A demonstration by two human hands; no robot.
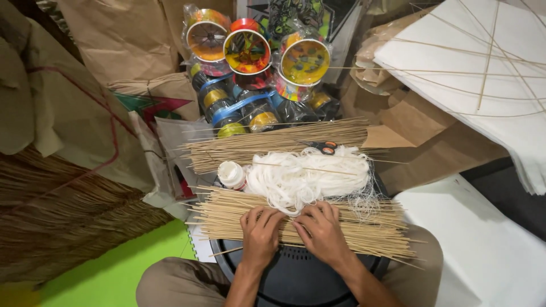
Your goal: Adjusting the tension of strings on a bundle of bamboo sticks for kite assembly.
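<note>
My left hand (260, 233) and my right hand (322, 232) rest side by side, palms down, on a flat bundle of thin bamboo sticks (369, 224) that lies across a round black tray (296, 278) on my lap. Fingers of both hands are spread over the sticks and touch the near edge of a heap of white string (307, 173). A second bundle of sticks (273, 145) lies farther away. A small white glue bottle (232, 174) stands left of the string. Scissors with orange-black handles (324, 148) lie on the far bundle.
Colourful string spools in plastic wrap (250, 62) are stacked at the back. White paper kites with stick frames (483, 62) lean at the right. Brown paper sheets (79, 113) and dry straw bundles (62, 222) fill the left. A green mat (131, 267) and white sheet (483, 244) flank me.
</note>
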